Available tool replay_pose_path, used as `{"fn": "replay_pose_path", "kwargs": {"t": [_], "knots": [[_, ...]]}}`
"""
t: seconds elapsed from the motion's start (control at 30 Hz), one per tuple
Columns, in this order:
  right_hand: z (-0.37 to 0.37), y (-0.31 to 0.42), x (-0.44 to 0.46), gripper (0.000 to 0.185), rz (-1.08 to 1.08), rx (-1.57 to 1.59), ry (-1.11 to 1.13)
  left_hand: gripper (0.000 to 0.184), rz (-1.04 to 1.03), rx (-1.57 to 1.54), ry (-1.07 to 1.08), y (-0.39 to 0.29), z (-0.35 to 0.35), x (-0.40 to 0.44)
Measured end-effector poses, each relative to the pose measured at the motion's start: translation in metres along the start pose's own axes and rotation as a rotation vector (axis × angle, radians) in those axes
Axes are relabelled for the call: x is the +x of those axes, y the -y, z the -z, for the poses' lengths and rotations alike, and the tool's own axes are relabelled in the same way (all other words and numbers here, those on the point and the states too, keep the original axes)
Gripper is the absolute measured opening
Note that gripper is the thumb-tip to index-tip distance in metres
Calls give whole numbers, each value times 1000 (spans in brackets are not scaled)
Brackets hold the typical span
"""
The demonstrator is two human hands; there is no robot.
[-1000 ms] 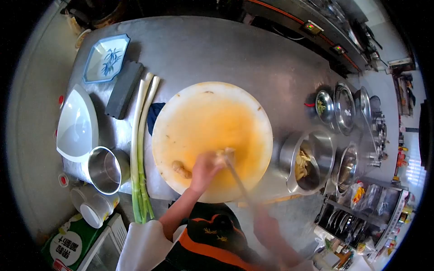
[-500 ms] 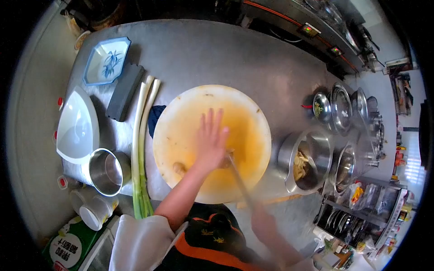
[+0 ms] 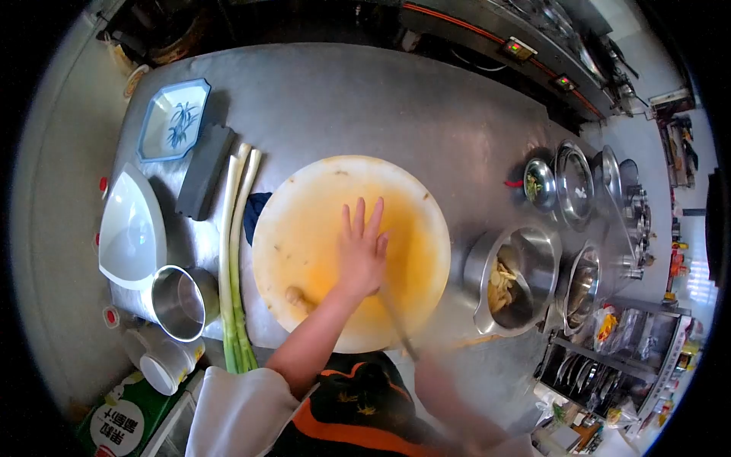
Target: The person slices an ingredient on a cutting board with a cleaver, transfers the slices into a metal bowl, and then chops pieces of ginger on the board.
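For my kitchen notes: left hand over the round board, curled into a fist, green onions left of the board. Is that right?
No fist: the head view shows the left hand spread open over the round board. The green onions do lie left of it.

grey whetstone (image 3: 205, 175): left of green onions (image 3: 233, 259) | blue-rimmed dish (image 3: 158, 131): farther left of them | steel pot (image 3: 173, 293): beside them

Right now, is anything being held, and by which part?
The right hand holds a knife by its handle; the left hand, spread open, grips nothing visible.
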State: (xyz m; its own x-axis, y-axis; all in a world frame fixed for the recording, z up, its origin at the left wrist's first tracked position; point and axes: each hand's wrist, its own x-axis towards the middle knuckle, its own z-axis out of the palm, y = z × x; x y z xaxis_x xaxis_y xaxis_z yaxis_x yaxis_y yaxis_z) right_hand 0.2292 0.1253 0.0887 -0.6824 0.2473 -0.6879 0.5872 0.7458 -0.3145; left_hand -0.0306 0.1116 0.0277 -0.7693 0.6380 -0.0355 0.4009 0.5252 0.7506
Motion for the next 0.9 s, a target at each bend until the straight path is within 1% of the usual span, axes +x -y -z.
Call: {"fn": "replay_pose_path", "kwargs": {"t": [0.03, 0.1, 0.17, 0.2, 0.23, 0.27, 0.3, 0.33, 0.37, 0.4, 0.43, 0.47, 0.5, 0.53, 0.57, 0.6, 0.63, 0.67, 0.7, 0.73, 0.77, 0.8, 0.83, 0.9], "knots": [[13, 8, 4, 37, 0, -1, -1, 53, -17, 4, -15, 1, 2, 1], [34, 27, 9, 43, -141, 153, 66, 54, -27, 9, -26, 6, 6, 0], [7, 18, 26, 45, -158, 153, 101, 55, -12, 216, 56, 8, 6, -4], [-11, 6, 41, 48, -166, 154, 120, 55, -16, 219, 45, 8, 7, -4], [-43, -8, 41, 50, -76, 55, -14, 51, -4, 251, 24, 9, 9, -6], [-49, -12, 45, 50, -73, 59, -5, 48, 22, 283, 14, 9, 11, -12], [-51, -11, 44, 47, -14, 22, -83, 48, 30, 287, 27, 11, 17, -14], [-50, -13, 48, 44, 50, -23, -175, 48, 30, 190, -61, 14, 24, -9], [-45, -18, 56, 44, 56, -23, -181, 48, 27, 95, -153, 20, 31, -5], [-32, -19, 62, 41, 118, 1, -251, 48, 30, 97, -150, 31, 39, -8], [-20, -18, 64, 38, 179, 27, -314, 48, 13, 12, -200, 44, 49, -15], [-4, -12, 64, 38, 180, 28, -307, 47, -5, -72, -255, 53, 56, -22], [17, -4, 63, 37, 18, 163, -275, 48, 7, -109, -308, 53, 61, -30], [28, -1, 63, 35, -141, 297, -244, 48, 7, -106, -315, 59, 62, -40], [24, -8, 61, 35, -135, 300, -243, 53, -16, -124, -108, 68, 61, -53], [20, -17, 59, 37, -86, 255, -348, 59, -39, -144, 102, 71, 60, -61], [16, -22, 57, 40, -40, 208, -454, 59, -41, -142, 102, 71, 55, -66], [13, -24, 53, 40, -43, 210, -454, 61, -194, -19, 198, 68, 46, -72], [20, -19, 46, 41, -98, 349, -443, 63, -346, 101, 293, 64, 38, -75], [26, -14, 37, 43, -153, 486, -430, 63, -345, 97, 295, 69, 25, -77], [29, -9, 29, 44, -188, 485, -375, 63, -375, 103, 249, 79, 8, -76], [29, -5, 25, 45, -220, 482, -323, 62, -406, 110, 199, 74, 4, -70], [24, -5, 21, 44, -138, 529, -359, 62, -405, 108, 193, 70, 3, -69], [14, -3, 12, 43, -128, 478, -354, 55, -201, 21, 246, 57, 6, -70]]}}
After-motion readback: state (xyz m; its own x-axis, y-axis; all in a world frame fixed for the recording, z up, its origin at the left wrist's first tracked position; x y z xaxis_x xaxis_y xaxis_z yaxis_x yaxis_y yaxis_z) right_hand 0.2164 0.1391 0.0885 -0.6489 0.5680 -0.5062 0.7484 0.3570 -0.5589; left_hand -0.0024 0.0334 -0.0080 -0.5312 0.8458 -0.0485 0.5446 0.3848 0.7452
